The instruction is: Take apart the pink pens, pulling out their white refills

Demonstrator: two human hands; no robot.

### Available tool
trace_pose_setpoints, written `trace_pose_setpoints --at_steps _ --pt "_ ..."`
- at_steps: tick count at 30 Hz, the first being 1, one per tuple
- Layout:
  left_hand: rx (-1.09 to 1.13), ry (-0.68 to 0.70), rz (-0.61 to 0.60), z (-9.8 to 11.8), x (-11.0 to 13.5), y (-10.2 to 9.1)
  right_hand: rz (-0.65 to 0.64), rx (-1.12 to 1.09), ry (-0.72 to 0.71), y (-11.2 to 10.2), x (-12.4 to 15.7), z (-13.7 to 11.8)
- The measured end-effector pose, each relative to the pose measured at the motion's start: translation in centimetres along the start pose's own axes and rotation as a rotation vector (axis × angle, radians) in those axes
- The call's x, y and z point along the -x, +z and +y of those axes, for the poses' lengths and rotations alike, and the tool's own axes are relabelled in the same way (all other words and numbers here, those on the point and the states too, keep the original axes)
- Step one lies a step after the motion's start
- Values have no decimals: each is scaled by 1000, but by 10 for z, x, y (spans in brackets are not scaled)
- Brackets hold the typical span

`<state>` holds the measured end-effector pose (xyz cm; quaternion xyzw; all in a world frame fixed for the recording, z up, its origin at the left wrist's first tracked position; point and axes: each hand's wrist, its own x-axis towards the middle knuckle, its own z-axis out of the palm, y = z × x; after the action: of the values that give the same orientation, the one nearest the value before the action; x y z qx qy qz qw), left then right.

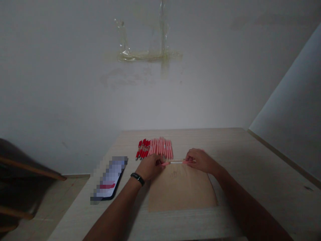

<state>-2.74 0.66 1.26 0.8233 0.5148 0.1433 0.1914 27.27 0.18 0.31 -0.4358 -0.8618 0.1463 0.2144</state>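
Observation:
My left hand point(152, 166), with a black band on its wrist, pinches one pink end of a pen. Across from it, my right hand point(199, 160) pinches the other pink end. Between the two hands a thin white middle part of the pink pen point(176, 162) shows, lying level just above the far edge of a brown paper sheet point(183, 194). Fingers hide much of both ends. Behind my left hand lies a row of pink pens point(160, 147), side by side. Several red-and-clear pens or pen parts point(142, 149) lie at the row's left.
A phone point(110, 179) with a lit, blurred screen rests at the left side of the light wooden table point(250, 160). The table's far edge meets a pale wall point(213, 83) with strips of clear tape. Dark furniture with wooden bars point(30, 169) stands at the lower left.

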Motion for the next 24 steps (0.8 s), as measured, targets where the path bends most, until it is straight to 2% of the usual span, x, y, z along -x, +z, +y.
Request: trace_pose_setpoints --at_steps 5,12,24 --pt "19 17 -4 3 0 -1 -5 19 20 0 0 1" --pt "123 223 -63 17 0 5 -11 38 32 0 -1 -3" --pt "106 209 -186 20 2 4 -6 42 21 0 -2 -4"
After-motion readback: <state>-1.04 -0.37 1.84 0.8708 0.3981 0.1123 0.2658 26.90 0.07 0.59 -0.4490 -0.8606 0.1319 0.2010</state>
